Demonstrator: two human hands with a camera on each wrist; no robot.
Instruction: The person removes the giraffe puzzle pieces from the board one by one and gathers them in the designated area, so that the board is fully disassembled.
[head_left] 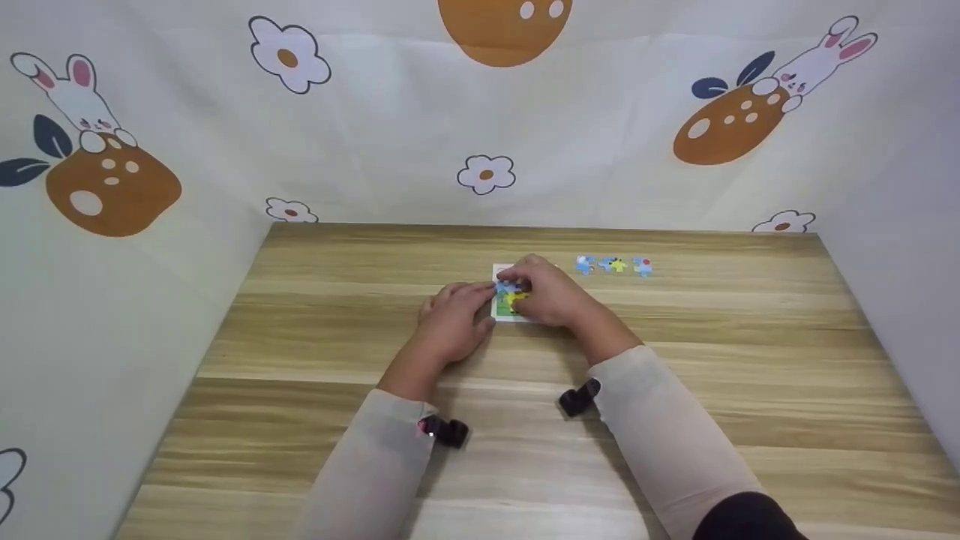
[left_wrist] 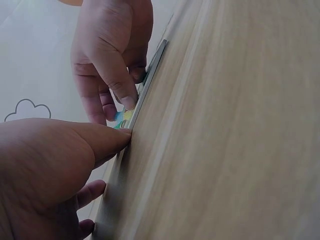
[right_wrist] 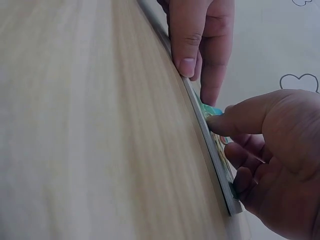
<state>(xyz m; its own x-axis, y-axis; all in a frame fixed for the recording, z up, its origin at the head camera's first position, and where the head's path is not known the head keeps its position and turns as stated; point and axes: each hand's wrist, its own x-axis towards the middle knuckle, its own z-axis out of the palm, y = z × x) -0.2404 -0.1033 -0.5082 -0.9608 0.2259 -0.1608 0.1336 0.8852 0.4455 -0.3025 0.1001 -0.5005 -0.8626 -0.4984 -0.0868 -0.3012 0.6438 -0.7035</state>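
The jigsaw board (head_left: 510,319), a thin panel with a white border, lies flat on the table (head_left: 300,330), nearer the far edge and about midway between the left and right edges. Its visible picture area is blue, yellow and green.

Left hand (head_left: 454,319): positioned at the left side of the board. The thumb touches the board at its near left corner; the forefinger reaches the left border farther up. Thumb and forefinger are spread moderately apart.

Right hand (head_left: 551,292): positioned over the right portion of the board, covering much of it. The fingers are bent, with thumb and forefinger slightly apart above the picture area. The right wrist view shows the thumb against the picture side, beside a turquoise part (right_wrist: 212,109) that projects above the board surface. Whether the fingertips pinch a piece cannot be determined.

Loose jigsaw pieces (head_left: 643,266) form a short row to the right of the board, near the far edge of the table. Blue, yellow, white and red areas are visible on them.

A small black camera is mounted at each sleeve cuff. A cloth backdrop (head_left: 405,112) printed with rabbits and flowers stands behind the far edge.
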